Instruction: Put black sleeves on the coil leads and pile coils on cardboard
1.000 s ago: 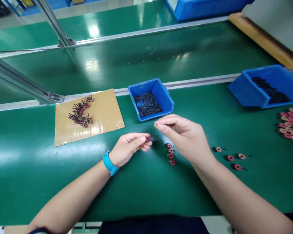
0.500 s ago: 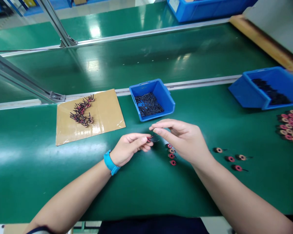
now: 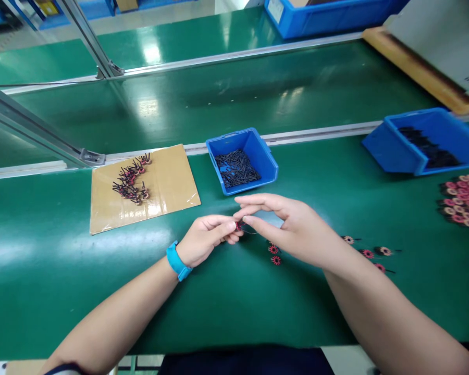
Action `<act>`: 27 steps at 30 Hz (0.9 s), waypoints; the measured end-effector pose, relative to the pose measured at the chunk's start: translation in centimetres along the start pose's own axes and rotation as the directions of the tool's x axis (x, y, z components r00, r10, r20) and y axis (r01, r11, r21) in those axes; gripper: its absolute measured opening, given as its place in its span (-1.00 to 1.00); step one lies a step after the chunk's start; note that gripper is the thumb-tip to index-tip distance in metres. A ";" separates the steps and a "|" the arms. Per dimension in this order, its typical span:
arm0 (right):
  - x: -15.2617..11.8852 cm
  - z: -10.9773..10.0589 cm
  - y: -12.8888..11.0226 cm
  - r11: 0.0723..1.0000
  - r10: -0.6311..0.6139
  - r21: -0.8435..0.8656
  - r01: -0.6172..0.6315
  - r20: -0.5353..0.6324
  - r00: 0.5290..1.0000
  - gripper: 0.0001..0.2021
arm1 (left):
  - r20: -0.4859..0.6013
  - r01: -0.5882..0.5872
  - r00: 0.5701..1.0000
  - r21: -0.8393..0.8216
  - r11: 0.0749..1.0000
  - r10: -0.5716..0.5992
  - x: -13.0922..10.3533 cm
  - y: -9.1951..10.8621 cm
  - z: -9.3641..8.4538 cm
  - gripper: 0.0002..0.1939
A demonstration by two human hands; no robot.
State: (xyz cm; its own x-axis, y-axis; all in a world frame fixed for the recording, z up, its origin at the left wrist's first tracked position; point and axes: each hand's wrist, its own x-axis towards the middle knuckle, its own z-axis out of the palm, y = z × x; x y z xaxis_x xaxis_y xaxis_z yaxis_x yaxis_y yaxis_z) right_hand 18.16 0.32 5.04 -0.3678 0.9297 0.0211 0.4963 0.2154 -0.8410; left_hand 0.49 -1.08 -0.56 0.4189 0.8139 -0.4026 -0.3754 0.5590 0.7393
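Note:
Between thumb and fingers, my left hand (image 3: 210, 235) pinches a small red wire-wound ring coil (image 3: 238, 226), mostly covered by the fingertips. A thin wire lead (image 3: 250, 232) sticks out from it to the right. My right hand (image 3: 283, 221) comes in from the right, thumb and fingertips closed together right at the coil's upper side; what they pinch is too small and hidden to name. Partly under the right hand, a short column of red coils (image 3: 274, 254) lies on the green table. A blue bin (image 3: 271, 165) of short black tube pieces (image 3: 237, 167) stands just beyond both hands.
A cardboard sheet (image 3: 172, 177) at the left carries coils with black-sleeved leads (image 3: 131, 179). Several loose coils (image 3: 383, 251) lie right of my right forearm, and a larger cluster (image 3: 463, 200) at the far right. Another blue bin (image 3: 400, 151) with dark pieces stands behind that.
My right hand has moved slightly left and down, its fingertips now closer to the coil and covering more of the coil column. The left hand keeps its hold almost unmoved.

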 end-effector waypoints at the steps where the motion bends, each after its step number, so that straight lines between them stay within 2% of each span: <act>1: 0.3 -0.5 0.0 1.000 -0.016 -0.006 0.016 -0.013 1.000 -0.71 | -0.002 -0.001 1.000 -0.013 1.000 0.001 0.0 0.0 0.0 -0.67; 4: 2.4 -1.8 0.4 0.994 -0.062 -0.097 0.046 -0.163 0.985 -0.74 | -0.007 0.004 1.000 -0.050 0.999 -0.004 0.0 -0.1 -0.1 -0.68; 6: 4.7 -2.2 0.9 0.954 -0.129 -0.292 0.061 -0.218 0.967 -0.76 | 0.000 0.022 1.000 -0.048 0.999 -0.022 0.0 0.0 0.0 -0.69; 8: 7.4 -2.0 1.6 0.853 -0.162 -0.513 0.100 -0.077 0.984 -0.75 | 0.012 0.047 0.999 -0.026 0.999 -0.047 -0.2 0.1 0.2 -0.68; 10: 9.7 -1.2 1.9 0.720 -0.080 -0.674 0.166 0.157 0.984 -0.76 | 0.019 0.064 0.998 -0.007 0.998 -0.063 -0.5 0.4 0.4 -0.67; 11: 10.6 -0.7 1.9 0.654 -0.025 -0.733 0.189 0.228 0.973 -0.76 | 0.017 0.063 0.998 0.002 0.998 -0.063 -0.7 0.7 0.4 -0.67; 14: 12.0 1.0 1.5 0.571 0.033 -0.795 0.205 0.272 0.962 -0.76 | -0.036 0.009 0.999 0.065 0.998 -0.007 -1.8 1.7 -0.2 -0.67; 16: 12.4 1.6 1.1 0.564 0.042 -0.800 0.204 0.275 0.961 -0.75 | -0.148 -0.050 0.986 0.171 0.984 0.076 -2.7 2.5 -1.5 -0.67; 18: 12.5 1.8 0.9 0.571 0.069 -0.796 0.204 0.293 0.954 -0.73 | -0.323 -0.086 0.923 0.356 0.930 0.209 -3.7 3.1 -3.5 -0.66; 19: 12.6 1.8 0.8 0.579 0.084 -0.790 0.200 0.302 0.950 -0.73 | -0.409 -0.078 0.861 0.480 0.874 0.302 -4.2 3.3 -4.8 -0.66; 20: 12.7 1.7 0.8 0.590 0.099 -0.784 0.195 0.309 0.946 -0.73 | -0.472 -0.044 0.780 0.614 0.788 0.411 -4.6 3.6 -6.1 -0.67; 22: 12.9 1.4 1.0 0.618 0.117 -0.765 0.182 0.318 0.941 -0.74 | -0.493 0.099 0.635 0.816 0.570 0.595 -5.3 4.0 -8.5 -0.67; 23: 13.0 1.2 1.2 0.635 0.119 -0.752 0.177 0.322 0.939 -0.74 | -0.480 0.173 0.587 0.861 0.478 0.652 -5.4 4.2 -9.6 -0.67; 25: 13.1 0.9 1.5 0.672 0.108 -0.720 0.173 0.327 0.939 -0.74 | -0.468 0.305 0.521 0.883 0.356 0.714 -5.4 4.7 -11.2 -0.66; 27: 13.2 0.5 1.8 0.703 0.083 -0.690 0.170 0.317 0.945 -0.76 | -0.480 0.414 0.472 0.861 0.294 0.740 -5.1 5.4 -12.1 -0.63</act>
State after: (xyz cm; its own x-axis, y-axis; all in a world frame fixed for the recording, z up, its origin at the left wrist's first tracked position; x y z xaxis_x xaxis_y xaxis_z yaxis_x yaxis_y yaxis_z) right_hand 13.80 12.79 3.53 -0.5558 0.8012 -0.2216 0.8293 0.5158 -0.2150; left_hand -13.64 -0.30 -1.02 -0.4765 0.8737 0.0978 0.7751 0.3651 0.5157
